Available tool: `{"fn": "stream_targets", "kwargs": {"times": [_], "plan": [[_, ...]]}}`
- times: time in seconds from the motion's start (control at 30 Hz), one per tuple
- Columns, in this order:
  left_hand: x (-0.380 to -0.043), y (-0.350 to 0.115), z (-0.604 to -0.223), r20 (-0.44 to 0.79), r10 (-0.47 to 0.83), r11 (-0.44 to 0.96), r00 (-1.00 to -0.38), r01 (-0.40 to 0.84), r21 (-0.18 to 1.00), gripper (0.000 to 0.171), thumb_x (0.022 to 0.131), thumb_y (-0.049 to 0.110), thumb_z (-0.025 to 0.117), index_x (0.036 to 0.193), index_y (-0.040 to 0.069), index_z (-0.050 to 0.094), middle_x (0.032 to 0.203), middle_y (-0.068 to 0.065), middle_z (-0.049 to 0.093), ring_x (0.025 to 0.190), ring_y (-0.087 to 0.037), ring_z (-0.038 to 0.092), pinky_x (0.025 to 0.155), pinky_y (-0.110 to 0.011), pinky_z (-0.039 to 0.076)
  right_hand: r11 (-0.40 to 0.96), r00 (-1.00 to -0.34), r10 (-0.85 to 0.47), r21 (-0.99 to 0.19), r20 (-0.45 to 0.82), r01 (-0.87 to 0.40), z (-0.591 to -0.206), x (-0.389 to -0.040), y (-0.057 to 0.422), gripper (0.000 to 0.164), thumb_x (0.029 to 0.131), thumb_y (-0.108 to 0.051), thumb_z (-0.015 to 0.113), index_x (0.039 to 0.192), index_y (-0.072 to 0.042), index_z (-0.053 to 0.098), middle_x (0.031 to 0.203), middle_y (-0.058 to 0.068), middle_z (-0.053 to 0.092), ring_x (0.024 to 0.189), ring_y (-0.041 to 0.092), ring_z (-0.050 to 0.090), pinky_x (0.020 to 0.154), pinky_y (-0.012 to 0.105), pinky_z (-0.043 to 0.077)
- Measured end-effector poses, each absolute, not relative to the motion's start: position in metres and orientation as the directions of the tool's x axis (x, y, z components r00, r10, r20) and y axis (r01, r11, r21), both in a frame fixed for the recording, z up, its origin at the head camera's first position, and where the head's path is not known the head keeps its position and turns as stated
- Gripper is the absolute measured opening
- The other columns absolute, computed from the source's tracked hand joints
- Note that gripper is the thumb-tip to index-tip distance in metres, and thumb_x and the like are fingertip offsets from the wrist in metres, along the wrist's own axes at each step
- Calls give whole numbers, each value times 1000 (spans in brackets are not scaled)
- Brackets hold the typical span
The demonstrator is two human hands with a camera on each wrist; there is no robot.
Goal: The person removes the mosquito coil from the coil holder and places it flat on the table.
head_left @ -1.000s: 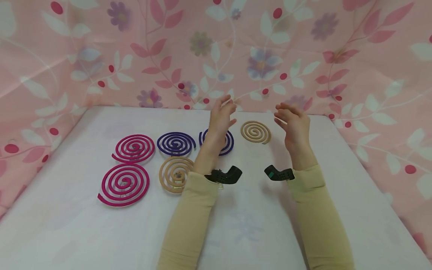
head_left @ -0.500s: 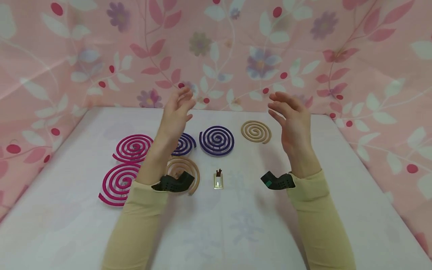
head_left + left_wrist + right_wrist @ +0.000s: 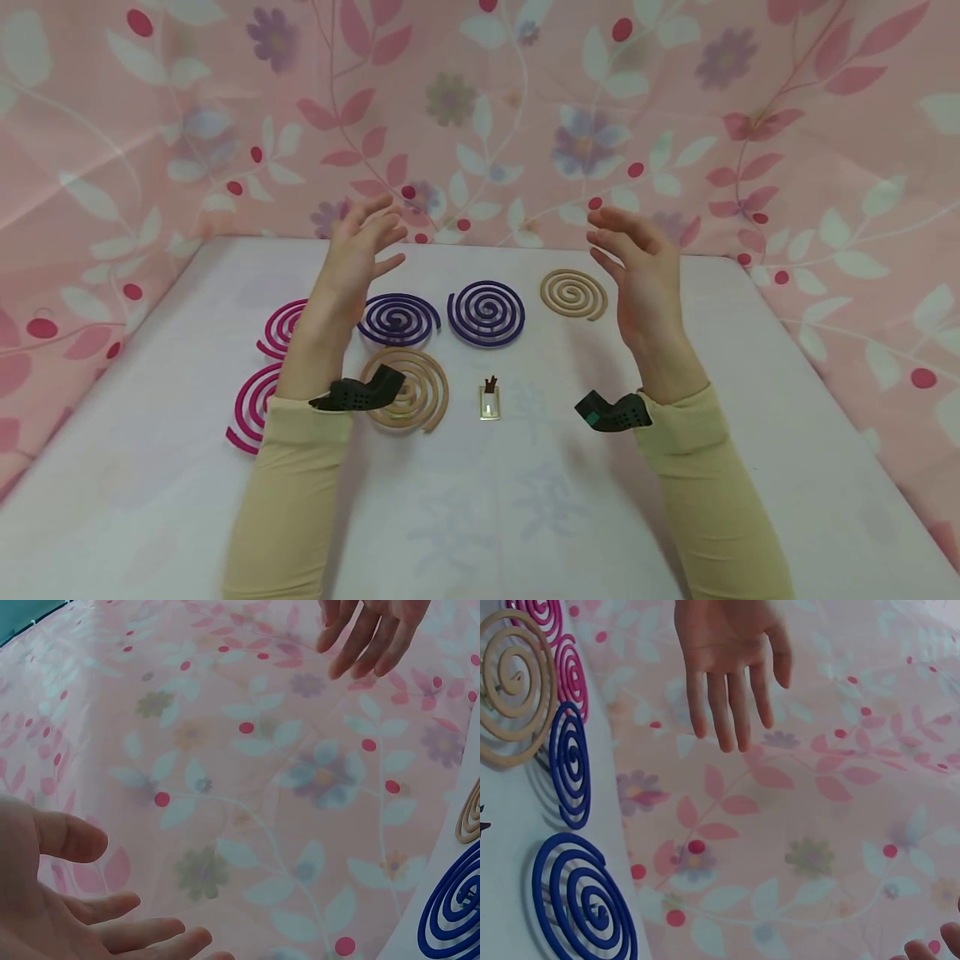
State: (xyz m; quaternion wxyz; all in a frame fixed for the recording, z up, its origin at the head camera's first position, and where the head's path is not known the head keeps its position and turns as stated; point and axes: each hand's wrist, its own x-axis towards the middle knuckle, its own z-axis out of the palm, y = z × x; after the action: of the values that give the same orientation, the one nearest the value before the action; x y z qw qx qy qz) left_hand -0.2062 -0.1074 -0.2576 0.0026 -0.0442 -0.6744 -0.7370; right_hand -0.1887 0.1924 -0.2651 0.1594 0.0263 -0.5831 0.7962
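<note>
My left hand [image 3: 348,267] is raised over the left side of the table, fingers loosely spread, holding nothing. It hides parts of two pink mosquito coils [image 3: 247,433]. Nearest to its right are a dark blue mosquito coil [image 3: 397,322] and a tan mosquito coil [image 3: 405,390]. My right hand [image 3: 641,279] hovers at the right with relaxed, slightly bent fingers and an empty palm. Beside it, farther back, lies another tan coil [image 3: 571,292]. Between the hands sits a second blue coil [image 3: 487,312]. Both wrist views show the hands apart, facing each other.
A small metal plate [image 3: 490,404] with a dark brown piece at its far end lies mid-table. The white tabletop [image 3: 525,525] ends at a pink floral cloth [image 3: 510,125] hanging behind. Black wrist devices [image 3: 367,390] stick inward from both sleeves.
My left hand has swept left from above the middle, uncovering the second blue coil and the small metal plate. It now covers parts of the pink coils. My right hand has shifted slightly left.
</note>
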Motion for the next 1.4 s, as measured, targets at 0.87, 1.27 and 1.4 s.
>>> {"fn": "stream_targets", "kwargs": {"times": [0.87, 1.27, 1.4], "plan": [[-241, -108, -316, -141, 245, 73, -959, -127, 989, 58, 108, 30, 37, 155, -1, 22, 159, -25, 31, 145, -39, 35, 121, -47, 29, -154, -987, 125, -981, 99, -117, -303, -204, 164, 35, 96, -2, 56, 130, 7, 56, 116, 4, 62, 101, 15, 60, 107, 40, 45], [-246, -93, -327, -261, 278, 118, -925, -236, 964, 64, 108, 42, 33, 155, 0, 22, 159, -26, 28, 144, -41, 35, 120, -46, 30, -72, -995, 91, -997, -31, 25, -328, -214, 159, 36, 98, -7, 56, 132, 2, 57, 132, 15, 58, 113, 18, 59, 113, 40, 43], [-247, -91, -330, -281, 289, 148, -915, -248, 958, 67, 108, 45, 31, 156, 0, 21, 159, -27, 28, 144, -40, 36, 120, -45, 31, -73, -996, 74, -997, -47, 41, -337, -219, 158, 39, 98, -5, 53, 135, 6, 53, 132, 18, 55, 113, 19, 56, 114, 42, 41]]}}
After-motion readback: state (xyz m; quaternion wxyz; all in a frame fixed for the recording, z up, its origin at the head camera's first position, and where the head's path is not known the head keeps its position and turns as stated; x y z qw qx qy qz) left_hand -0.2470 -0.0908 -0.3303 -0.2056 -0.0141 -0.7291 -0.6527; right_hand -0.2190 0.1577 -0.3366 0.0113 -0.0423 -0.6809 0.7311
